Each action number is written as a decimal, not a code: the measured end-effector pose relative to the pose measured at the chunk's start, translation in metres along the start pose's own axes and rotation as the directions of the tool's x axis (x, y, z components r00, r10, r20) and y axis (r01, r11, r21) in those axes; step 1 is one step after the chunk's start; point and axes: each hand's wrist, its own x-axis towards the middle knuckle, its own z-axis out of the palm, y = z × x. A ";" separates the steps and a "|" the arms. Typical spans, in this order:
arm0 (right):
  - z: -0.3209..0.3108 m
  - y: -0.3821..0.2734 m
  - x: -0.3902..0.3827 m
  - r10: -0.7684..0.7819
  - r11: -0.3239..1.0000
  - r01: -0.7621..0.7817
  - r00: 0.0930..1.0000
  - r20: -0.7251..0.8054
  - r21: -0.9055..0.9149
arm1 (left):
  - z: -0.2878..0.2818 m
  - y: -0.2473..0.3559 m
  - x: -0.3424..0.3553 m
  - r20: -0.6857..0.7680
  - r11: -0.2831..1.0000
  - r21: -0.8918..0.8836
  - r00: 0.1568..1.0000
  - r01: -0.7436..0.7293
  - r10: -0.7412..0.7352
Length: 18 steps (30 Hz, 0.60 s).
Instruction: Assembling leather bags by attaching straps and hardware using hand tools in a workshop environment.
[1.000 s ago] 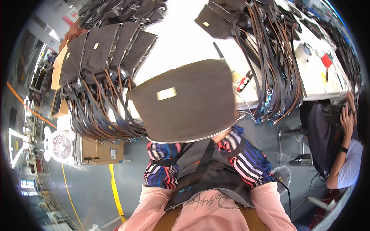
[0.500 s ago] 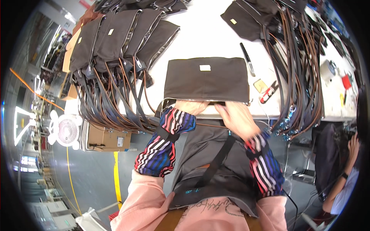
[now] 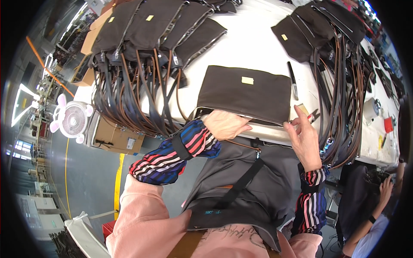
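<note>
A dark brown zip bag (image 3: 245,94) lies flat on the table in front of me, its zipped edge toward me and parted on a narrow dark gap. A small pale sticker (image 3: 247,80) is on its upper face. My left hand (image 3: 227,124) is at the left part of that zipped edge, fingers curled against it and the fingertips partly hidden. At the bag's near right corner is my right hand (image 3: 306,139), thumb and forefinger spread apart, with the thumb close to the corner. Whether the thumb touches the bag is hard to tell.
Brown bags with hanging straps (image 3: 146,26) overlap at the left; another pile (image 3: 301,34) lies at the right. A black pen-like tool (image 3: 292,81) and a red-handled cutter (image 3: 313,116) lie beyond my right hand. Another person's hand (image 3: 386,191) shows at far right.
My right hand has come off the middle of the zipped edge to the right corner, fingers spreading. My left hand has drawn partly out from the edge. The view has shifted.
</note>
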 end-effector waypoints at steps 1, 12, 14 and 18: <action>0.006 -0.006 0.001 0.029 0.999 -0.030 0.999 0.018 0.043 | 0.001 -0.001 -0.001 0.051 0.999 0.036 0.999 0.016 -0.018; -0.037 -0.090 0.046 -0.272 0.944 0.318 0.903 -0.333 0.090 | -0.028 0.008 -0.002 0.014 0.990 0.012 0.990 0.141 -0.141; -0.055 -0.119 0.053 -0.271 0.868 0.370 0.912 -0.307 0.332 | -0.035 0.018 0.005 -0.276 0.949 -0.289 0.939 0.124 -0.207; -0.055 -0.137 0.049 -0.365 0.656 0.525 0.849 -0.381 0.542 | -0.057 0.039 0.022 -0.210 0.143 -0.977 0.836 -0.158 -0.508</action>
